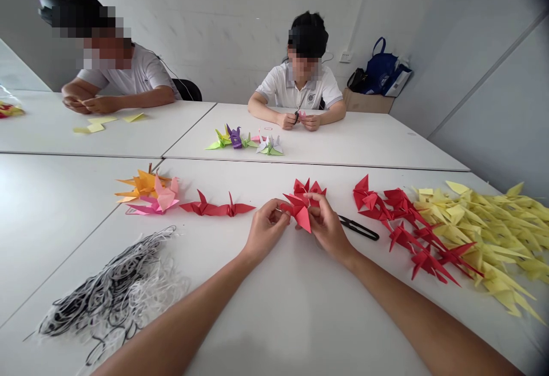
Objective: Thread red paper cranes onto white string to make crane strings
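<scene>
Between my hands, above the white table, is a red paper crane (301,216). My left hand (269,224) pinches its left end. My right hand (325,224) grips its right side, the fingers partly hidden behind the paper. More red paper cranes (316,187) lie just beyond my fingers. Two red cranes (214,209) sit in a row left of my left hand. Beside my right wrist rests a black tool (360,228), perhaps thread snips; its front end is hidden by my hand.
At right lie red cranes (403,210) and a heap of yellow cranes (480,227). Orange cranes (143,184) and pink cranes (160,198) are at left, behind tangled black and white cords (115,290). Across the table, two people work with paper near several coloured cranes (235,137).
</scene>
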Demonstrator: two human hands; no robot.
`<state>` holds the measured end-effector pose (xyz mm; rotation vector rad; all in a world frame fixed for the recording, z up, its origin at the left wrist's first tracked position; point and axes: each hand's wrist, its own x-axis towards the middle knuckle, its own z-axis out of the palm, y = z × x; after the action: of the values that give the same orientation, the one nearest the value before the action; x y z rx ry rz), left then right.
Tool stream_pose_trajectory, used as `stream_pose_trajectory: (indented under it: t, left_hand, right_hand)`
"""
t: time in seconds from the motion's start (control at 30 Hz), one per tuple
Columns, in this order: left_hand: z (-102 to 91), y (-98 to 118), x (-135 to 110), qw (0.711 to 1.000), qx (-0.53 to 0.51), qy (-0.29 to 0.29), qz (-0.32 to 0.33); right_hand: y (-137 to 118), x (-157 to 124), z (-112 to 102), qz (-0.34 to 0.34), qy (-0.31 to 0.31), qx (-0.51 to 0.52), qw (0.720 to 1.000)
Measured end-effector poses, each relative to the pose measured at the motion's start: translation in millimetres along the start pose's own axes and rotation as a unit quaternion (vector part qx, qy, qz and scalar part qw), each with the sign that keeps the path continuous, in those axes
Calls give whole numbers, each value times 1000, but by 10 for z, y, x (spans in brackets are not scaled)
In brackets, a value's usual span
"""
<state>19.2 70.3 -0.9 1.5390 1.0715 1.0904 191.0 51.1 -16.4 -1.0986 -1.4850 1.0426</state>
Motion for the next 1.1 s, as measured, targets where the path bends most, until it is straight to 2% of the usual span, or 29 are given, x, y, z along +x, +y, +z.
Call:
stream_pose_trajectory:
  t: [0.2, 0.33, 1.1]
  left_hand:
    - [0, -30, 4, 1000, -2, -4, 2]
    - [-1, -30, 8, 1000, -14, 0, 14]
    - [-3, -22, 12, 999, -27, -19, 11]
  right_hand:
    - [-20, -29, 1, -47, -58, -62, 995]
    - [7, -36, 12, -81, -60, -123, 987]
    - [-15, -21, 11, -64, -69, -115, 989]
